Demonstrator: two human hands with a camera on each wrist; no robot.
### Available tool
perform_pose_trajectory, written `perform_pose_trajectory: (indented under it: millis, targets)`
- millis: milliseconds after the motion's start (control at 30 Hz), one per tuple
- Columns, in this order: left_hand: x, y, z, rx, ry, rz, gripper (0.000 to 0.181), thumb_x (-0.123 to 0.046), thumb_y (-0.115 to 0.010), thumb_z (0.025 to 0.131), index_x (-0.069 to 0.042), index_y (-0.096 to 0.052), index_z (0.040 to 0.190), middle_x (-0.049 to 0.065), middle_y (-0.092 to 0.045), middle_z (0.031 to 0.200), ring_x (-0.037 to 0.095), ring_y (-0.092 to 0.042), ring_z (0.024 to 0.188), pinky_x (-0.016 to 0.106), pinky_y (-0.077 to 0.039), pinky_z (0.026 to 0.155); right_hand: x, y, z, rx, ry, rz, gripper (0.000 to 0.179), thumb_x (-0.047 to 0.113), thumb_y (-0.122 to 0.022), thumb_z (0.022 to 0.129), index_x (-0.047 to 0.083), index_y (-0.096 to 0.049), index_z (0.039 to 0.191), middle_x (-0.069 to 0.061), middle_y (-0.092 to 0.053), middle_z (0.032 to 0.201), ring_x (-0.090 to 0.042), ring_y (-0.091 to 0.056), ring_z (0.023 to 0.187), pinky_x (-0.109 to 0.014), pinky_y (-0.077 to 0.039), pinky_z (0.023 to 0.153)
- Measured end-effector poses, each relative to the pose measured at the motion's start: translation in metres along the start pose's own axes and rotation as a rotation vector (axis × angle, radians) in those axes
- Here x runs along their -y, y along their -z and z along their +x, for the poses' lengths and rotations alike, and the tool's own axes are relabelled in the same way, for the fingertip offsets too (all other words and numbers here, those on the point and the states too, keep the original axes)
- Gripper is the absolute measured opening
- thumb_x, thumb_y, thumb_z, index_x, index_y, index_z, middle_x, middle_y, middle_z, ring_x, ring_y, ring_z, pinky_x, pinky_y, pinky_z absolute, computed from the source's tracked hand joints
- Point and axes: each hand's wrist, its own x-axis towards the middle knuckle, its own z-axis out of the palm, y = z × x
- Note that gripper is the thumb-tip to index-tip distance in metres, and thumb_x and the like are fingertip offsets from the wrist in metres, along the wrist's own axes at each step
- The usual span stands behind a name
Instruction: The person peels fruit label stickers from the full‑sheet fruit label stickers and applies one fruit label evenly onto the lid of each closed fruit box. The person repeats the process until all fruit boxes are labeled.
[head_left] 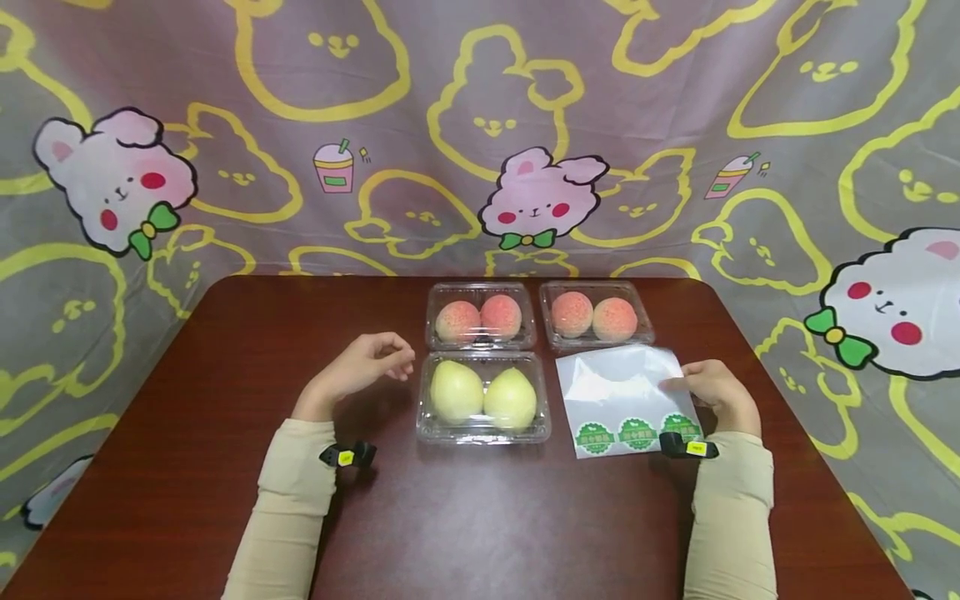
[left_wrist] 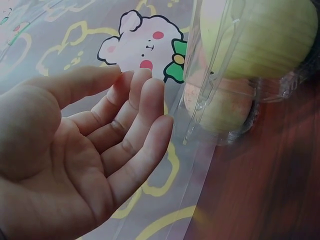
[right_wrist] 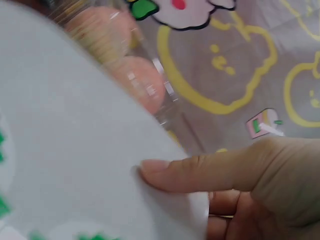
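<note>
My right hand (head_left: 717,393) pinches the right edge of a white sticker sheet (head_left: 622,387) with round green labels along its near side. The thumb (right_wrist: 175,172) lies on top of the sheet, with fingers beneath it. My left hand (head_left: 363,367) hovers just left of a clear plastic box (head_left: 483,435) holding two pale yellow-green fruits (head_left: 510,398). Its fingers are loosely bent and nothing is between them. Behind stand two more clear boxes, each with two pink peaches: the left box (head_left: 480,290) and the right box (head_left: 596,289).
The boxes and sheet are on a dark reddish-brown table (head_left: 480,525). A patterned curtain (head_left: 420,83) with cartoon bears hangs along the table's back and sides. Each wrist wears a small black camera strap.
</note>
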Motion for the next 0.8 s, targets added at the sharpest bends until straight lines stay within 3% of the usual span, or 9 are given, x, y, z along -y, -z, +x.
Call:
perform_pose_trajectory:
  millis: [200, 400, 567, 700, 800]
  targets:
    - [-0.002, -0.003, 0.0, -0.013, -0.018, 0.004, 0.026, -0.018, -0.059, 0.096, 0.007, -0.062, 0.105, 0.013, -0.067, 0.084, 0.035, -0.068, 0.084, 0.047, -0.057, 0.083, 0.008, 0.007, -0.009, 0.03, 0.026, 0.04, 0.043, 0.03, -0.06, 0.094, -0.007, -0.055, 0.115, 0.004, -0.061, 0.068, -0.012, -0.063, 0.062, -0.028, -0.056, 0.061]
    - [-0.003, -0.006, 0.001, -0.038, -0.035, -0.028, 0.028, -0.016, -0.059, 0.096, 0.01, -0.06, 0.107, 0.021, -0.067, 0.089, 0.033, -0.068, 0.083, 0.049, -0.056, 0.083, 0.017, 0.013, -0.017, 0.003, 0.113, -0.019, 0.054, 0.032, -0.055, 0.097, -0.012, -0.049, 0.126, 0.001, -0.062, 0.075, -0.012, -0.063, 0.065, -0.029, -0.056, 0.062]
    - [-0.006, -0.008, 0.0, -0.055, -0.038, -0.036, 0.026, -0.015, -0.059, 0.095, 0.009, -0.061, 0.105, 0.019, -0.067, 0.088, 0.03, -0.068, 0.081, 0.048, -0.057, 0.082, 0.023, 0.015, -0.022, -0.019, 0.205, 0.006, 0.057, 0.034, -0.052, 0.098, -0.015, -0.048, 0.126, 0.005, -0.063, 0.078, -0.009, -0.061, 0.068, -0.026, -0.055, 0.063]
    - [-0.008, -0.011, 0.002, -0.055, -0.066, -0.046, 0.023, -0.014, -0.059, 0.095, 0.008, -0.061, 0.103, 0.023, -0.068, 0.089, 0.035, -0.068, 0.083, 0.047, -0.057, 0.081, 0.028, 0.015, -0.025, -0.039, 0.289, 0.064, 0.055, 0.032, -0.05, 0.099, -0.016, -0.047, 0.126, 0.016, -0.061, 0.074, -0.003, -0.06, 0.067, -0.023, -0.054, 0.063]
    - [-0.01, -0.013, 0.004, -0.048, -0.085, -0.044, 0.021, -0.014, -0.059, 0.095, 0.006, -0.062, 0.102, 0.024, -0.068, 0.09, 0.031, -0.068, 0.082, 0.048, -0.057, 0.081, 0.032, 0.015, -0.027, -0.061, 0.353, 0.116, 0.052, 0.028, -0.049, 0.1, -0.017, -0.046, 0.125, 0.023, -0.059, 0.072, 0.001, -0.06, 0.067, -0.021, -0.054, 0.063]
